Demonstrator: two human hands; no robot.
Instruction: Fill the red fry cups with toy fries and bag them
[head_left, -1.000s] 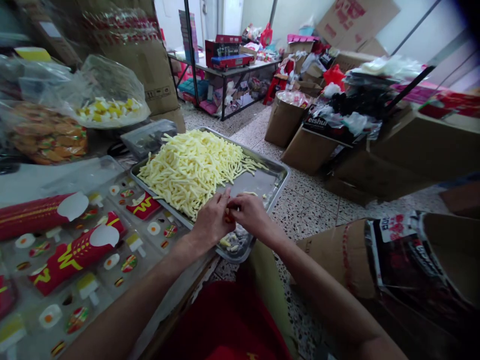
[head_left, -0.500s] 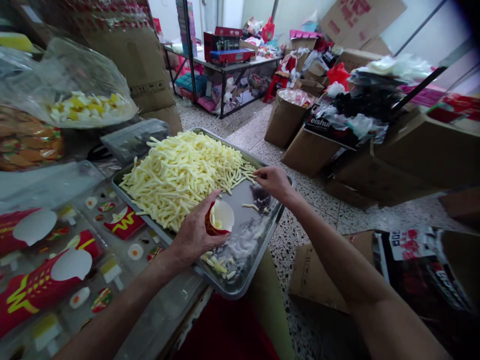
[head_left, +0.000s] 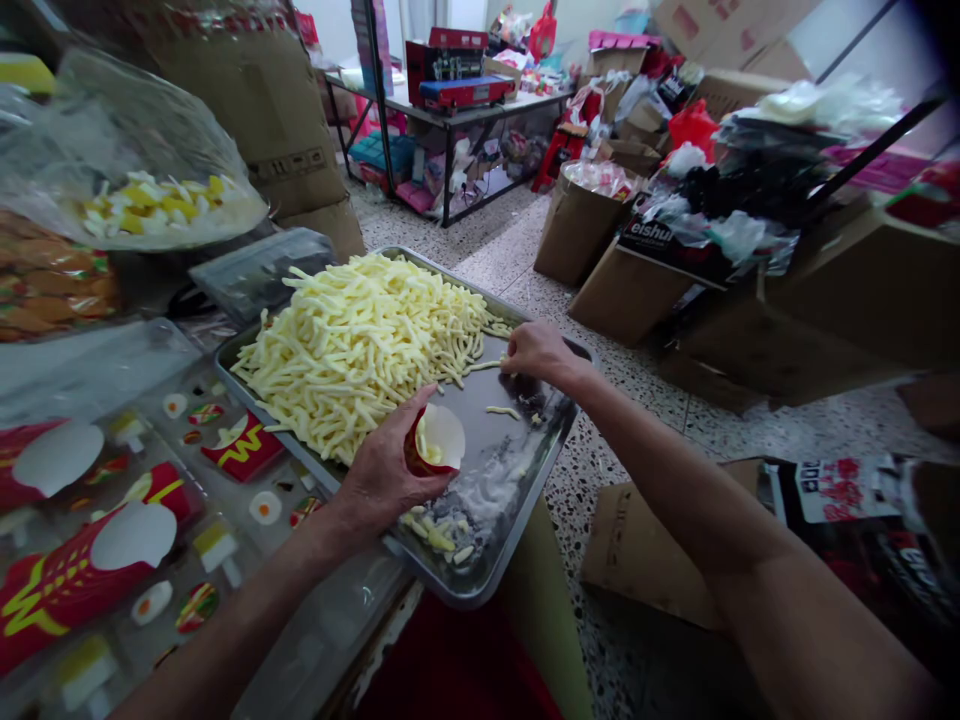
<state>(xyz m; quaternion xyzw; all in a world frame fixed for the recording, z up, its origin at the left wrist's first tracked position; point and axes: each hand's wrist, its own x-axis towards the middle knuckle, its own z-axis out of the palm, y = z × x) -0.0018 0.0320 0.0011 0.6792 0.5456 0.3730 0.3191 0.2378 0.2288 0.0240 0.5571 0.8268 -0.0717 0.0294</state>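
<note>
My left hand is closed around a small red fry carton with a white inside; a few pale pieces show within it. The carton is held over the near part of a metal tray. A large heap of pale yellow fries fills the tray's far and left side. My right hand is at the heap's right edge, fingers pinched together with the end of a fry at their tips. What else lies inside the fingers is hidden. A single loose fry rests on the tray below that hand.
Flattened red cartons lie at left on a clear sheet over small food-shaped pieces. Behind them stands a plastic bag of yellow and white bits. Cardboard boxes crowd the right floor. A table with a red machine stands at the back.
My right hand has moved slightly toward me along the heap's edge, and its fingers have curled closed. My left hand still holds the carton in nearly the same place. The view has shifted slightly.
</note>
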